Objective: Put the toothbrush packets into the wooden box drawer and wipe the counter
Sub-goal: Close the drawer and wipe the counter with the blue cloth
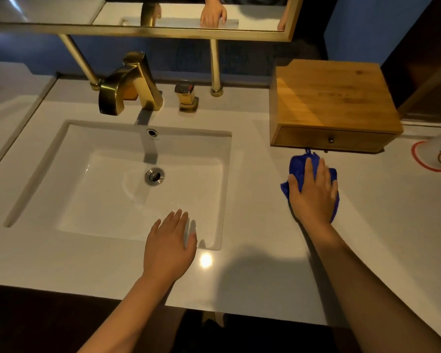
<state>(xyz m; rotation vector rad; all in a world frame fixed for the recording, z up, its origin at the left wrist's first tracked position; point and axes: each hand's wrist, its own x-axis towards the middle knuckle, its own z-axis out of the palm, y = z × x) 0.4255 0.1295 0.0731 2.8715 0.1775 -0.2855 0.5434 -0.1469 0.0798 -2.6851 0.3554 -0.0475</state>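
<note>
Head view. The right hand point(313, 193) lies palm down on a crumpled blue cloth point(297, 169), fingers straight and spread, pressing it flat against the white surface point(265, 225); nothing is clasped in this grip. The cloth shows beyond the fingertips and along both sides of the hand. Just beyond the fingertips stands the wooden box point(331, 98), set on the surface against the blue wall. Its drawer point(326, 140) faces the hand, sits flush in the box front and carries a small dark knob point(331, 140). No toothbrush packets can be seen on the surface.

The left hand point(169, 247) rests at the near rim of the sink point(87, 174), fingers straight and close together, reaching out over the basin; this grip is slack and holds nothing. Beyond its fingertips lies the round metal drain point(154, 176), and farther on, at the back of the basin, stands the brass faucet point(127, 85) with a separate brass handle point(186, 95) to its right.

To the right of the right hand, well apart, a white cup with a red rim point(435, 154) lies at the picture's edge. At the top, a brass-framed mirror point(163, 14) reflects one hand.
</note>
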